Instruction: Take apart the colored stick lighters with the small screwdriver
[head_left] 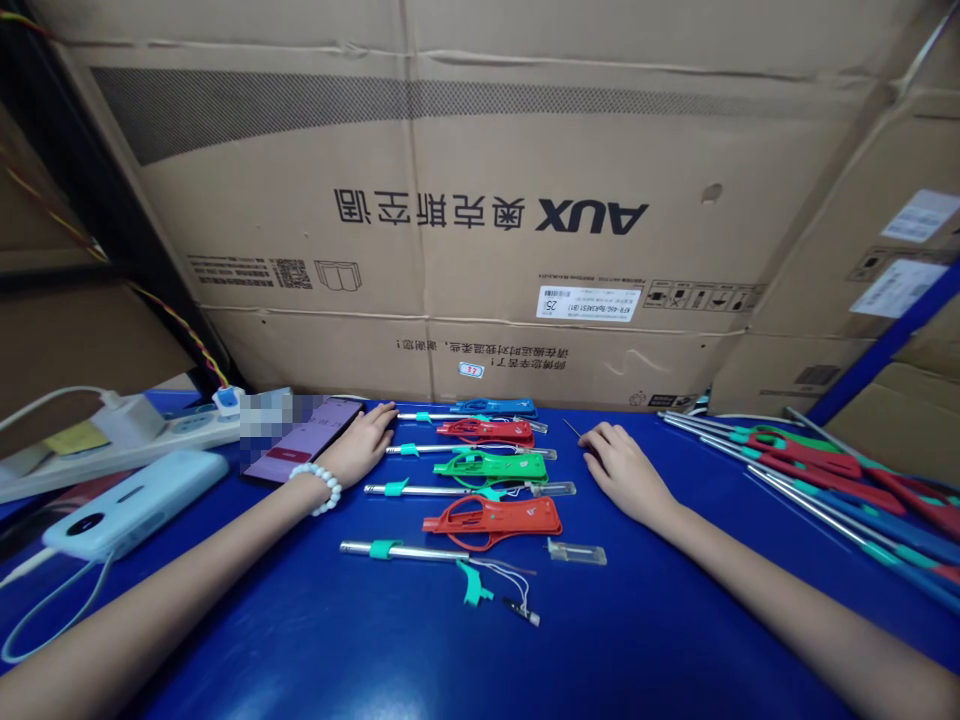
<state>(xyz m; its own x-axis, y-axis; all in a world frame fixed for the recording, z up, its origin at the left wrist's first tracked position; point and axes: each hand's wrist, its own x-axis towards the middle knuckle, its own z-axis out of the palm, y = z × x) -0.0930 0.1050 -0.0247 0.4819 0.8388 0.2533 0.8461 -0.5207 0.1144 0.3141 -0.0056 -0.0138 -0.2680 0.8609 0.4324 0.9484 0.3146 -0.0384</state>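
Observation:
Both my hands lie flat on a blue table point(360, 640), palms down. My left hand point(362, 441), with a white bead bracelet on the wrist, rests beside a phone point(304, 438). My right hand point(621, 467) rests right of a row of devices with metal shafts and plastic handles: a blue one point(495, 407), a red one point(486, 431), a green one point(491, 467) and an orange-red one point(493, 520). The nearest device has its teal trigger point(474, 585) and thin wires pulled loose, and a clear plastic piece point(576, 551) lies next to it.
A pile of similar red, green and blue devices point(825, 475) lies at the right. A white power bank point(135, 503) with cable and a power strip point(112, 435) sit at the left. Large cardboard boxes point(480, 220) wall off the back.

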